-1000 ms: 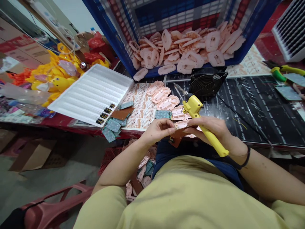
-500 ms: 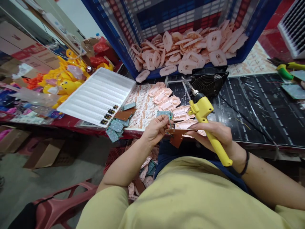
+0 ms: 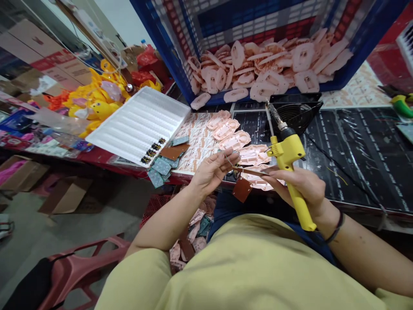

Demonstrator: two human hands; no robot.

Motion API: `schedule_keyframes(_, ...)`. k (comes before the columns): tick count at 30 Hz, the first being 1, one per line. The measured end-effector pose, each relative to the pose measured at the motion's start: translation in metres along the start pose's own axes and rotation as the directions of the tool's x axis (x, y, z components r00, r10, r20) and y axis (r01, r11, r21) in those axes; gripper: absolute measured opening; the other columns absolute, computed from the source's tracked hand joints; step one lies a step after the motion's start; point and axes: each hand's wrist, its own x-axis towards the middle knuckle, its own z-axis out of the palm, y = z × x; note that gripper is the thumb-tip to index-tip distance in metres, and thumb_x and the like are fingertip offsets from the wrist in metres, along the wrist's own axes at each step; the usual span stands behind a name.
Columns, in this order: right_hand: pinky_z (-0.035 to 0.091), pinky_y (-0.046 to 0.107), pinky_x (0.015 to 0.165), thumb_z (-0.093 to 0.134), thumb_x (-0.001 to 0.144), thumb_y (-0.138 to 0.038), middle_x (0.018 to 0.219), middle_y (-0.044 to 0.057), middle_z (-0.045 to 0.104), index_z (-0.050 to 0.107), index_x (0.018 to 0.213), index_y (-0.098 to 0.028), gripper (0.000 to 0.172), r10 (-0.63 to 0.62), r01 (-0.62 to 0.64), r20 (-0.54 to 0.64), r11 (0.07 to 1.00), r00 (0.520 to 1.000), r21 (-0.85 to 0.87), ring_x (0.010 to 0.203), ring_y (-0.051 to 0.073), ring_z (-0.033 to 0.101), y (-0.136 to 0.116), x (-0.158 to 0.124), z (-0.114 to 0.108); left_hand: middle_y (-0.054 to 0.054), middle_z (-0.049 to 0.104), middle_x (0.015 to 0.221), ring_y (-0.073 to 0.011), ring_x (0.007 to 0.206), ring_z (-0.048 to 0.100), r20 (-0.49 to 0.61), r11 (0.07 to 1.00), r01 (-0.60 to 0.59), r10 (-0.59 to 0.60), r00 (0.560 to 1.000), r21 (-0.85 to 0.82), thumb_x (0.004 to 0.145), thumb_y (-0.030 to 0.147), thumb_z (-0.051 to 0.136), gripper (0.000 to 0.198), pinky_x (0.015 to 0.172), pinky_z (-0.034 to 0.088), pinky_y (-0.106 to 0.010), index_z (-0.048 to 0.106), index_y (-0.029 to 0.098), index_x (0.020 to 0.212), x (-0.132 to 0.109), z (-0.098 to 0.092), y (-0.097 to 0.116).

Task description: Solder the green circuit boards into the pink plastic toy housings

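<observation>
Board [image 3: 252, 172] was held up in front of the crate [image 3: 364, 41]; right hand [image 3: 310, 185] gripped iron [image 3: 287, 153] and board edge; left hand [image 3: 211, 172] pinched a wire [image 3: 229, 162]; board judged light, stiff, brittle; best held by edges.

Pale wall [image 3: 118, 17] at upper left, printed cartons [image 3: 35, 41] left of it; grey floor [image 3: 108, 211] and a reddish plastic chair [image 3: 66, 275] fill the lower left

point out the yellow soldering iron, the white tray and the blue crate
Yellow soldering iron [image 3: 289, 150]: head view, on its yellow body.
White tray [image 3: 138, 127]: head view, on its bare ridged surface.
Blue crate [image 3: 163, 45]: head view, on its left rim.
</observation>
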Motion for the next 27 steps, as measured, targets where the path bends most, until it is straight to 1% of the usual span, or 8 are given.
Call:
schedule_keyframes(3, 0.060, 0.024, 0.069, 0.075, 0.082, -0.008, 0.092, 0.003, 0.073, 0.060, 0.114, -0.023, 0.038, 0.001, -0.001, -0.004, 0.999, 1.000, -0.037, 0.079, 0.016, 0.072, 0.002, -0.002, -0.001, -0.005, 0.079, 0.091, -0.0189, 0.094, 0.074, 0.042, 0.999, -0.015, 0.014, 0.999, 0.030, 0.068, 0.032, 0.089, 0.030, 0.096, 0.051, -0.032, 0.075, 0.016, 0.089, -0.002, 0.001, -0.001)
schedule_keyframes(10, 0.058, 0.023, 0.065, 0.074, 0.082, -0.008, 0.089, 0.002, 0.073, 0.061, 0.110, -0.021, 0.034, -0.018, 0.019, 0.018, 0.998, 1.000, -0.054, 0.074, 0.015, 0.071, 0.001, -0.005, 0.006, 0.000, 0.076, 0.075, -0.0145, 0.085, 0.074, 0.023, 0.994, -0.102, 0.101, 0.995, 0.031, 0.063, 0.031, 0.092, 0.027, 0.101, 0.049, -0.030, 0.071, 0.016, 0.073, 0.000, 0.008, -0.008)
schedule_keyframes(14, 0.057, 0.023, 0.061, 0.077, 0.081, -0.012, 0.084, 0.000, 0.072, 0.060, 0.107, -0.022, 0.032, -0.070, 0.070, 0.016, 0.998, 0.997, -0.009, 0.065, 0.013, 0.068, 0.002, 0.000, 0.007, 0.002, 0.070, 0.066, -0.0127, 0.071, 0.071, -0.004, 0.989, -0.119, 0.120, 0.993, 0.091, 0.066, 0.030, 0.090, 0.027, 0.088, 0.055, -0.030, 0.068, 0.015, 0.073, -0.001, 0.010, 0.008)
schedule_keyframes(17, 0.058, 0.024, 0.062, 0.078, 0.081, -0.014, 0.089, 0.004, 0.073, 0.060, 0.108, -0.020, 0.033, -0.074, 0.074, 0.017, 0.997, 0.997, -0.012, 0.074, 0.016, 0.071, 0.007, 0.000, 0.003, 0.004, 0.065, 0.063, -0.0071, 0.052, 0.058, 0.042, 0.942, -0.244, 0.241, 0.970, 0.231, 0.069, 0.034, 0.087, 0.026, 0.070, 0.054, -0.026, 0.070, 0.016, 0.077, 0.004, 0.005, 0.035)
schedule_keyframes(19, 0.058, 0.025, 0.062, 0.075, 0.082, -0.009, 0.091, 0.006, 0.073, 0.060, 0.109, -0.019, 0.032, -0.049, 0.050, 0.030, 0.998, 0.998, -0.030, 0.078, 0.018, 0.072, 0.010, -0.002, 0.000, 0.003, 0.064, 0.063, -0.0067, 0.049, 0.053, 0.135, 0.817, -0.343, 0.317, 0.939, 0.464, 0.074, 0.035, 0.082, 0.022, 0.062, 0.049, -0.023, 0.073, 0.016, 0.079, 0.016, 0.000, 0.052)
schedule_keyframes(22, 0.058, 0.025, 0.063, 0.070, 0.083, -0.005, 0.092, 0.004, 0.073, 0.062, 0.110, -0.021, 0.032, -0.012, 0.013, 0.047, 0.999, 0.999, -0.035, 0.076, 0.017, 0.072, 0.015, -0.006, -0.003, -0.002, 0.068, 0.067, -0.0129, 0.062, 0.059, 0.274, 0.391, -0.372, 0.285, 0.919, 0.842, 0.077, 0.026, 0.076, 0.011, 0.067, 0.046, -0.024, 0.075, 0.015, 0.076, 0.049, -0.008, 0.062)
schedule_keyframes(25, 0.056, 0.024, 0.059, 0.071, 0.083, -0.006, 0.081, 0.000, 0.071, 0.065, 0.107, -0.023, 0.031, 0.001, 0.001, 0.055, 0.999, 0.998, -0.050, 0.065, 0.014, 0.068, 0.019, -0.008, -0.008, -0.007, 0.073, 0.080, -0.0202, 0.082, 0.065, 0.310, -0.042, -0.310, 0.255, 0.916, 0.950, 0.078, 0.016, 0.069, 0.007, 0.084, 0.047, -0.030, 0.076, 0.015, 0.077, 0.087, -0.012, 0.055)
schedule_keyframes(27, 0.054, 0.023, 0.057, 0.073, 0.081, -0.006, 0.076, -0.002, 0.069, 0.066, 0.106, -0.023, 0.030, -0.002, 0.005, 0.058, 0.998, 0.998, -0.065, 0.060, 0.013, 0.065, 0.022, -0.009, -0.013, -0.009, 0.075, 0.090, -0.0225, 0.091, 0.066, 0.317, -0.191, -0.274, 0.252, 0.914, 0.942, 0.081, 0.016, 0.064, 0.012, 0.089, 0.046, -0.032, 0.076, 0.016, 0.085, 0.106, -0.014, 0.046)
